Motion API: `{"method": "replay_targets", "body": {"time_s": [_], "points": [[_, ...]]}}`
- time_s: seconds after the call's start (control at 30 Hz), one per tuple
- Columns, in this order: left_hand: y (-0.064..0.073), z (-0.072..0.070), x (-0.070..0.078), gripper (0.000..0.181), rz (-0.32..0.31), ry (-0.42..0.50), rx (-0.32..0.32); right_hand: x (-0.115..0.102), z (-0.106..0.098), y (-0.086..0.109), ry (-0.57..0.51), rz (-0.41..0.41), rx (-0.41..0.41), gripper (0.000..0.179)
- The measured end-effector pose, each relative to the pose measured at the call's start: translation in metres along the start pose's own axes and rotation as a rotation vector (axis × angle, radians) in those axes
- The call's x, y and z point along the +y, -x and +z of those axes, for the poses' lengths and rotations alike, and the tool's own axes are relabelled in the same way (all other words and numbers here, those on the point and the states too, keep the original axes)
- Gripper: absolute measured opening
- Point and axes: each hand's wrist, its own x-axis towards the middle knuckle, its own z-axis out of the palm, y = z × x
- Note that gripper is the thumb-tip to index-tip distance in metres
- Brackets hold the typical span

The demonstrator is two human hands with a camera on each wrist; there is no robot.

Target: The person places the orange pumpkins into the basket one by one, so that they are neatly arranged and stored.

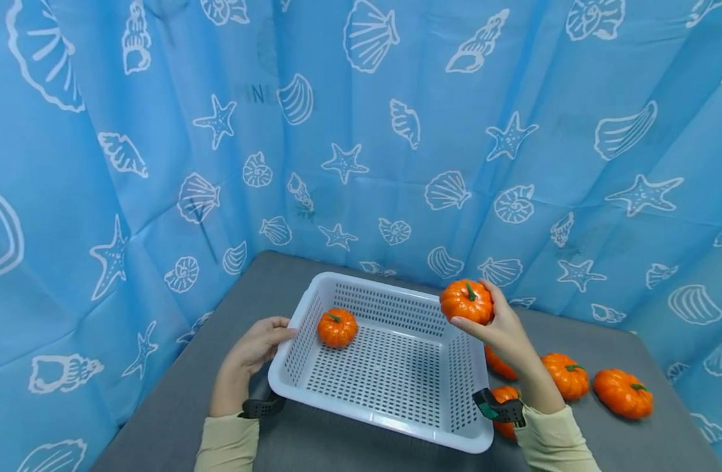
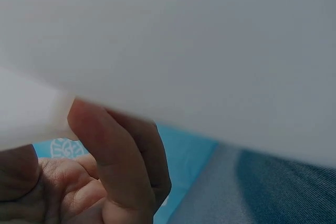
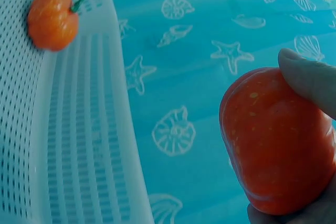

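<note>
The basket (image 1: 378, 418) is set on the table (image 1: 313, 439), near its back edge. One pumpkin (image 1: 337, 328) is placed inside, by the left wall; another pumpkin (image 1: 467, 301) is held near the basket's back right corner. Right of the basket, two pumpkins (image 1: 500, 364) are ranged just beside it, one before the other, and two farther pumpkins (image 1: 623, 393) toward the table's right edge. The table's back edge is bordered by a curtain (image 1: 384, 164).

Blue curtain (image 1: 372, 141), white shell and starfish prints (image 1: 512, 136), grey tabletop (image 1: 174, 408)
</note>
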Motion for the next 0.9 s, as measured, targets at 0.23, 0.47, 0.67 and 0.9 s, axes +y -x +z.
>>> {"method": "replay_targets", "body": {"time_s": [0.23,0.47,0.67,0.9], "points": [[0.003,0.001,0.004,0.043,0.000,0.014,-0.029,-0.008,0.022,-0.021,-0.088,-0.045,-0.048,0.086],[0.003,0.001,0.004,0.042,0.002,0.031,-0.033,-0.013,0.043,-0.038,-0.078,-0.028,-0.095,0.088],[0.003,0.002,0.004,0.039,0.002,0.033,-0.028,-0.010,0.060,-0.047,-0.101,-0.003,-0.148,0.089],[0.002,0.001,0.004,0.040,-0.006,0.029,-0.023,-0.007,0.082,-0.053,-0.071,0.007,-0.188,0.090]]}}
